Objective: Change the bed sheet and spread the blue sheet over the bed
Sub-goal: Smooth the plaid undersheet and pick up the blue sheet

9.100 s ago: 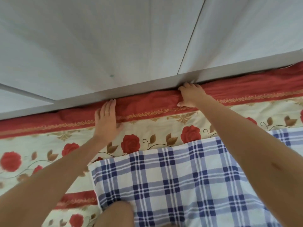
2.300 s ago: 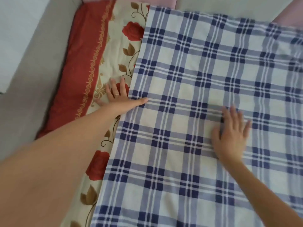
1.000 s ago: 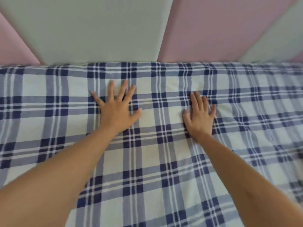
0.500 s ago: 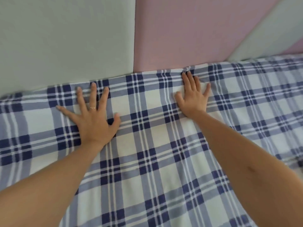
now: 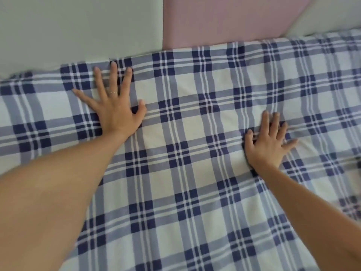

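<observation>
Blue-and-white plaid is filling pretty much the whole shot, so the blue sheet [image 5: 195, 173] is lying spread over the bed and hiding the mattress completely. Its far edge is running right up against the padded wall panels, a pale grey panel [image 5: 78, 26] on the left and a pink panel [image 5: 224, 18] in the middle, and I can't tell if that edge is tucked in or just sitting there. Sides and near end of the sheet are getting cut off by the frame, and both forearms are running out of view at the bottom.

Left hand [image 5: 115, 108] is lying flat and wide open, fingers spread, pressing on the sheet close to the wall, with a thin ring [image 5: 113, 92] showing. Right hand [image 5: 267, 145] is also open, palm down on the sheet, nearer and off to the right, gripping nothing.
</observation>
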Motion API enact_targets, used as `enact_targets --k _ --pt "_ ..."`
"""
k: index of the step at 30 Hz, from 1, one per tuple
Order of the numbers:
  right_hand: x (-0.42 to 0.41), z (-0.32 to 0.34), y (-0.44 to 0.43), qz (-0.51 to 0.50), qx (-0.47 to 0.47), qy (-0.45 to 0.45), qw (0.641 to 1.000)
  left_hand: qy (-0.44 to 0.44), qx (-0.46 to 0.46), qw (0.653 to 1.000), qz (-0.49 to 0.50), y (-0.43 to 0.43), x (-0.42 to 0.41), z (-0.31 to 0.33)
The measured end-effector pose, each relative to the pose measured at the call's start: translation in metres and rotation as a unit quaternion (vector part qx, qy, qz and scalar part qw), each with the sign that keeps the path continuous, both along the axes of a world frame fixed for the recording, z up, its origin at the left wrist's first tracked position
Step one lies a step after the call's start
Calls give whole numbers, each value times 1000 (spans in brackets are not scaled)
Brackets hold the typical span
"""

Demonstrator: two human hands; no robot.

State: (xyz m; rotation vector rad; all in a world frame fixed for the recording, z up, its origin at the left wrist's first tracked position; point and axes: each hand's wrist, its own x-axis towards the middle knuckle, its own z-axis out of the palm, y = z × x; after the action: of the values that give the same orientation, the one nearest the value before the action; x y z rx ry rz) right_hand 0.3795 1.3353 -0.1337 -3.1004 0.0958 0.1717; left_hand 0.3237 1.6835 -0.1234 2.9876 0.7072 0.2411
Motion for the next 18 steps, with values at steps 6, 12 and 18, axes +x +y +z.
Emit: enact_targets --k 6,12,18 --pt "5 -1 -11 16 0 -5 1000 11 -8 1000 -1 -11 -6 2" --pt "16 6 -12 39 25 14 999 -41 -122 990 -57 -109 7 17" --pt "34 10 -20 185 87 1 979 21 -156 987 -32 -241 61 1"
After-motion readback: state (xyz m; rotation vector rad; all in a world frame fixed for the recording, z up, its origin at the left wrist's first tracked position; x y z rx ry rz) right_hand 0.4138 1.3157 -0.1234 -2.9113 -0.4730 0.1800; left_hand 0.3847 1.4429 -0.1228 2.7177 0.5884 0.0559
